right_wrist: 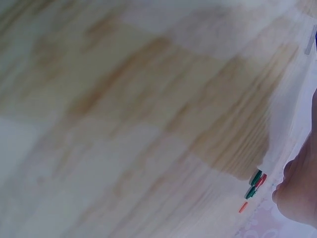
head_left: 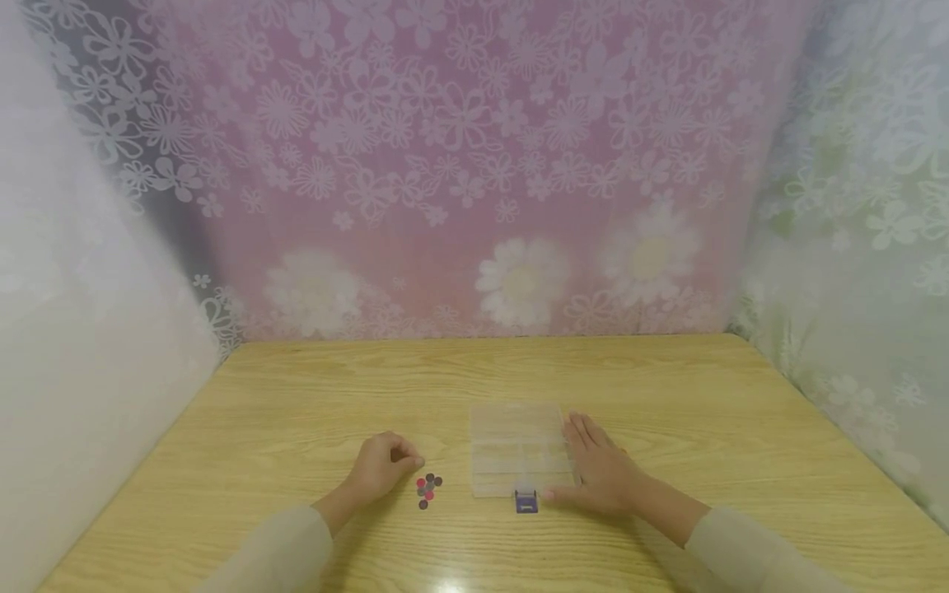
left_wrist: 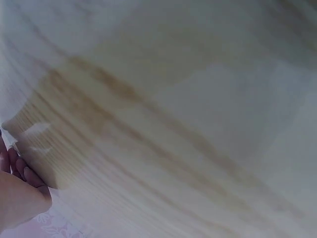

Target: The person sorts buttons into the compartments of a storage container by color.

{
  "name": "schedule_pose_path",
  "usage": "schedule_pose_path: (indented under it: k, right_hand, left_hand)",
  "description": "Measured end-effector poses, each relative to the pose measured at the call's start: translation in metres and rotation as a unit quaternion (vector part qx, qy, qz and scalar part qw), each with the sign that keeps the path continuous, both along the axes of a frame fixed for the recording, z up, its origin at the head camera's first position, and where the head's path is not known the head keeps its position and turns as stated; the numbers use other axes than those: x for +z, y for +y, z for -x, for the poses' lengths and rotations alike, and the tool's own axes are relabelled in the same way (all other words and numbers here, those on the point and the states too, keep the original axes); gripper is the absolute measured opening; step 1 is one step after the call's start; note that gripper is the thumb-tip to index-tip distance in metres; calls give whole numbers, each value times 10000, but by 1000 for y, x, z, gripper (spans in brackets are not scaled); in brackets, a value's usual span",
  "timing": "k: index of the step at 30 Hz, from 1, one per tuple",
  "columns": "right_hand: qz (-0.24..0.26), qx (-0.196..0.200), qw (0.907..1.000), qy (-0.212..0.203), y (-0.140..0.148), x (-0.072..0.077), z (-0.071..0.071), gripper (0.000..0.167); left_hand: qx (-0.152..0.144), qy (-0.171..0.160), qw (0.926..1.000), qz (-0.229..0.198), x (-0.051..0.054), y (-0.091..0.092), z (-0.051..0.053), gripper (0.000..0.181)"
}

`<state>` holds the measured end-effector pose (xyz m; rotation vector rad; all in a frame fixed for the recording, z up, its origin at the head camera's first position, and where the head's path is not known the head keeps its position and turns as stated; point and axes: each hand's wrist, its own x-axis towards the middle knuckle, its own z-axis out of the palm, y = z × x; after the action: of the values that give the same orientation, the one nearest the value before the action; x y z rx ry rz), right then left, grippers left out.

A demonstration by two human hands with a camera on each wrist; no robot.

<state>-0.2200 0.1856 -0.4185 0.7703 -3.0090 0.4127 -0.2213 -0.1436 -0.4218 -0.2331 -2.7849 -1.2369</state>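
Head view. Item: one clear lidded-looking box (head_left: 511, 459) with inner dividers, lying on the wood-grain table (head_left: 296, 395). Item: one purple clasp (head_left: 526, 502), at the box's near edge. Item: one loose cluster of small discs (head_left: 428, 487), red, grey and dark, flat on the wood to the left of the box and apart from it. Item: left hand (head_left: 385, 468), just beyond the discs, fingers bent and tips drawn in toward the thumb; whether a disc sits between them I cannot tell from here. Item: right hand (head_left: 602, 471), fingers stretched out along the box's right side, thumb reaching toward the clasp. Pale sleeves (head_left: 285, 548) on both arms; flowered cloth (head_left: 474, 165) hanging behind. This view alone gives the box whole.

Left wrist view. Mostly blurred wood grain; the left hand is cut off at the left edge, its bent fingers overlapping, their tips hard to read.

Right wrist view. Part of the right hand at the right edge, fingers out of sight. Beside it, green and red pieces (right_wrist: 255, 184), probably the same discs seen edge-on; the green shows only here.
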Motion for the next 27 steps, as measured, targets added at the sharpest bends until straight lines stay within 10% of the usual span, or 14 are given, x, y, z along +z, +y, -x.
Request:
schedule_pose_path:
  k: [27]
  right_hand:
    - [-72, 86, 9999, 53, 1, -1, 0, 107]
  left_hand:
    - [-31, 7, 9999, -144, 3, 3, 4, 6]
